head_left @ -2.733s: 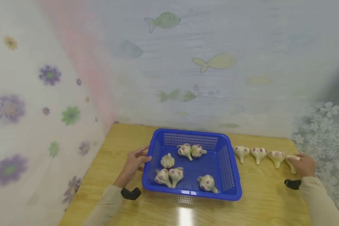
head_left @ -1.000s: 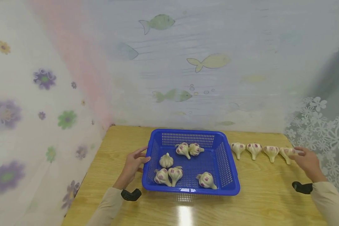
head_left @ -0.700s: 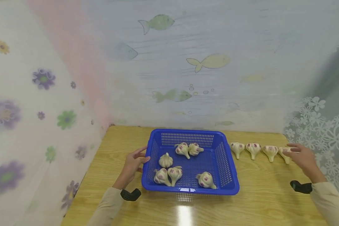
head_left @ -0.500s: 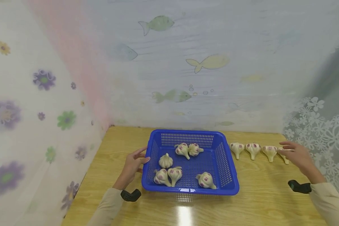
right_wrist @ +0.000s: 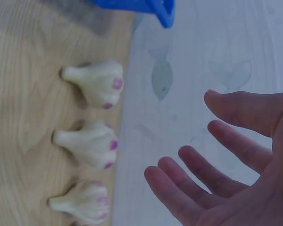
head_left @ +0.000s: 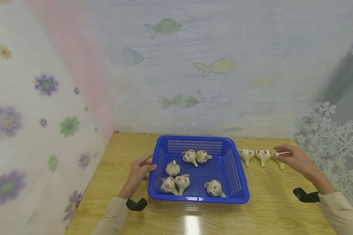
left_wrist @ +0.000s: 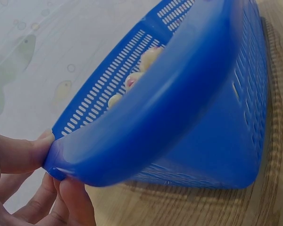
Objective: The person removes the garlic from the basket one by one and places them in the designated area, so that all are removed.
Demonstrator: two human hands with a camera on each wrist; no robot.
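— Three garlic bulbs [head_left: 263, 157] in plain view, laid in a row on the table [head_left: 270, 209]. Where, from the right hand [head_left: 298, 161]?
— Just left of it, with stems pointing to the near side; the end one partly hidden behind the fingers.
— Gripped?
— Apart from it, by the wrist view. Loosely spread, with thumb well away from the fingers.
— And the left hand [head_left: 137, 173]?
— Clamped on the blue basket [head_left: 200, 171], pinching the rim next to it between thumb and fingers.
— Inside, to the right of that hand?
— Six more: a pale bulb [head_left: 173, 169] nearest, stem up; a close pair [head_left: 182, 183] level with the wrist; another pair [head_left: 190, 157] farther ahead; a lone bulb [head_left: 214, 188] farthest right, toward the front corner.
— Behind the hands?
— A black device [head_left: 136, 204] at each wrist, then light sleeves [head_left: 113, 213].
— And beyond?
— Ahead of both, a sheet [head_left: 217, 42] printed with fish; left of the left hand, flowered cloth [head_left: 26, 153]; right of the right hand, grey cloth [head_left: 338, 143] with white flowers.
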